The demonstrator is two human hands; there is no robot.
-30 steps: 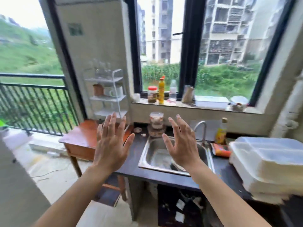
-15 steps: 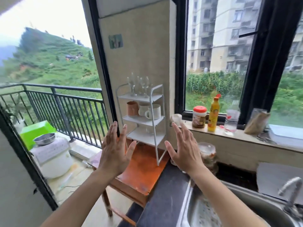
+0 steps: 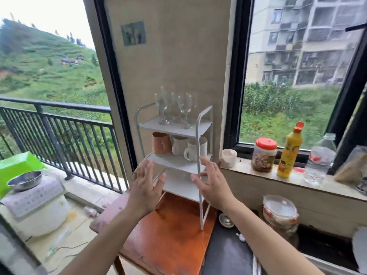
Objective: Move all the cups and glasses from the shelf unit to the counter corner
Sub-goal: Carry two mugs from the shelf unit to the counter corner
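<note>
A white three-tier shelf unit (image 3: 198, 139) stands on an orange wooden table (image 3: 170, 241) against the wall. Several clear wine glasses (image 3: 184, 110) stand on its top tier. The middle tier holds a brown cup (image 3: 160, 143) and two white mugs (image 3: 193, 149). Something clear sits on the lowest tier, partly hidden by my hands. My left hand (image 3: 146, 187) and my right hand (image 3: 211, 182) are raised in front of the lower tiers, fingers spread, holding nothing. The dark counter (image 3: 228, 253) begins just right of the table.
On the window ledge (image 3: 297, 180) stand a small white cup (image 3: 228, 158), a red-lidded jar (image 3: 264, 154), a yellow bottle (image 3: 290, 150) and a clear plastic bottle (image 3: 319, 159). Stacked lidded bowls (image 3: 280, 213) sit on the counter. A balcony railing (image 3: 59, 128) and white appliance (image 3: 33, 203) are at left.
My view has swung left from the sink and closed in on the shelf unit. Both open hands have moved forward to just in front of its lower tiers.
</note>
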